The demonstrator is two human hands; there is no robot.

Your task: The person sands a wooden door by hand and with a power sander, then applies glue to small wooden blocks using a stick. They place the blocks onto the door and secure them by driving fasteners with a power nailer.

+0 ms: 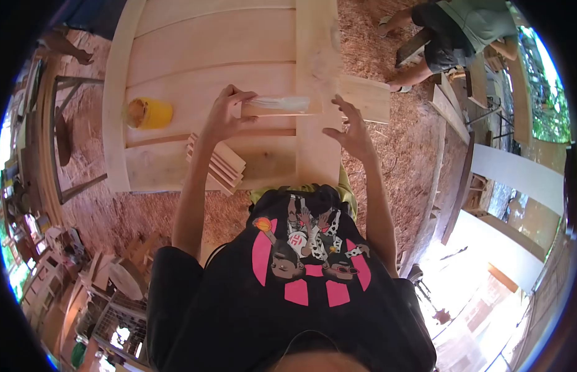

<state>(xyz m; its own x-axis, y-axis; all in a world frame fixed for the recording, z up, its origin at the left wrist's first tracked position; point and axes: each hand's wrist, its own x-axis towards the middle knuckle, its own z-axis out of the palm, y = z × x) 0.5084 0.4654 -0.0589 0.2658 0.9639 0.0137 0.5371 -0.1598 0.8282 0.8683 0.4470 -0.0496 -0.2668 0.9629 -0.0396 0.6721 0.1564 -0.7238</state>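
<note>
My left hand point(228, 113) grips the left end of a short wooden piece point(279, 111), thumb on the near side and fingers on the far side. A whitish, shiny strip lies along the top of this piece. Just past its right end is my right hand point(350, 127), fingers apart and holding nothing. Beneath both hands lies a large pale panelled wooden piece point(208, 53). On it, a yellow container point(153, 114) stands at the left, and a small stack of wooden strips point(221, 164) rests beside my left forearm.
At the upper right a person point(462, 34) bends near wooden boards. Another person's hand point(84, 57) shows at the upper left, near a metal frame point(84, 79). Shavings cover the floor point(146, 217). White boards point(518, 177) are on the right.
</note>
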